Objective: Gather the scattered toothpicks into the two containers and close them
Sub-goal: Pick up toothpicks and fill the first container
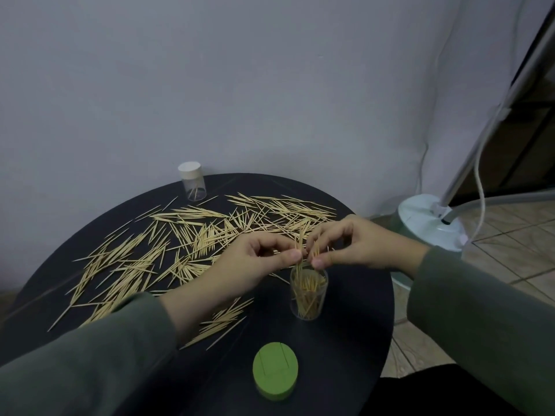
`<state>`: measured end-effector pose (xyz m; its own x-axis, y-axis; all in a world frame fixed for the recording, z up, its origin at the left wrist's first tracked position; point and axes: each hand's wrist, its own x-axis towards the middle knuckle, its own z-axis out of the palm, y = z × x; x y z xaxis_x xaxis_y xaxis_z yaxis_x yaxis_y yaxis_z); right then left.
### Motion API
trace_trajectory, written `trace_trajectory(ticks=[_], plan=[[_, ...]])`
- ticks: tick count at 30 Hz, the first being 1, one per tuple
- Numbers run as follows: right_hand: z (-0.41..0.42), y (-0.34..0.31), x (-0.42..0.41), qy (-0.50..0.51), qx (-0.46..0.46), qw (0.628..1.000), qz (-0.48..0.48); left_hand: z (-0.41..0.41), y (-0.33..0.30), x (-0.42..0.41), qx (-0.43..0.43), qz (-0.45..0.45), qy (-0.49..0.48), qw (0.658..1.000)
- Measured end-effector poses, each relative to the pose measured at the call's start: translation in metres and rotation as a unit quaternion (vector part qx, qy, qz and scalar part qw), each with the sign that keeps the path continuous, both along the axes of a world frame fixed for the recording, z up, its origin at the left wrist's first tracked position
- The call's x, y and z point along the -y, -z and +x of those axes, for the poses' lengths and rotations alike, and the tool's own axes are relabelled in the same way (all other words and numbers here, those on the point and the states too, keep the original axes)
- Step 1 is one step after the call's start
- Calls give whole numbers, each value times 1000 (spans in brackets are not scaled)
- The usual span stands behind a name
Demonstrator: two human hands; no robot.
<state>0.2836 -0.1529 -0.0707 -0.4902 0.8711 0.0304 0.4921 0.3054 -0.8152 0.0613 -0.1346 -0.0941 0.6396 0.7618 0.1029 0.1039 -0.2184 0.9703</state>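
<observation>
Near the table's (345,349) front edge lies the green lid (275,374) (off), and just beyond, left hand (255,262) and right hand (357,244) seemingly pinch toothpicks (300,250) over the open container (308,292); best dropped upright, tips aligned.

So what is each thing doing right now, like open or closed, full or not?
Near container: upright, open, partly filled with toothpicks.
Green lid: off, lying on the table.
Far container: upright, white lid on, only a few toothpicks inside.
Scattered toothpicks: still lying loose across the table.
Left hand: pinches toothpicks above the near container.
Right hand: pinches toothpicks above the near container too.
</observation>
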Motion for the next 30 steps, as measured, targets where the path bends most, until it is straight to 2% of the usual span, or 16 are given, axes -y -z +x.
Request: trace_trajectory(ticks=[6,11,13,15,18,21,23,27,30], plan=[[3,0,1,-29,55,998,-22,-4,4,-1,-69,65,27,995],[7,-1,1,3,83,996,-16,-8,7,0,-63,142,9,988],[8,-1,1,8,114,993,-29,-10,6,1,-93,266,10,959],[6,-2,3,-3,157,986,-48,-12,10,2,-130,384,25,914],[2,-2,7,-13,198,979,-55,-15,18,3,-177,469,34,865],[-1,1,7,-33,183,981,-46,-17,25,3,-212,535,45,817],[-2,1,6,-36,186,981,-44,-16,24,3,-209,551,40,807],[-1,3,3,-26,190,981,-41,-13,18,6,-187,543,24,818],[-1,4,2,-31,162,986,-36,-9,15,9,-211,568,50,794]])
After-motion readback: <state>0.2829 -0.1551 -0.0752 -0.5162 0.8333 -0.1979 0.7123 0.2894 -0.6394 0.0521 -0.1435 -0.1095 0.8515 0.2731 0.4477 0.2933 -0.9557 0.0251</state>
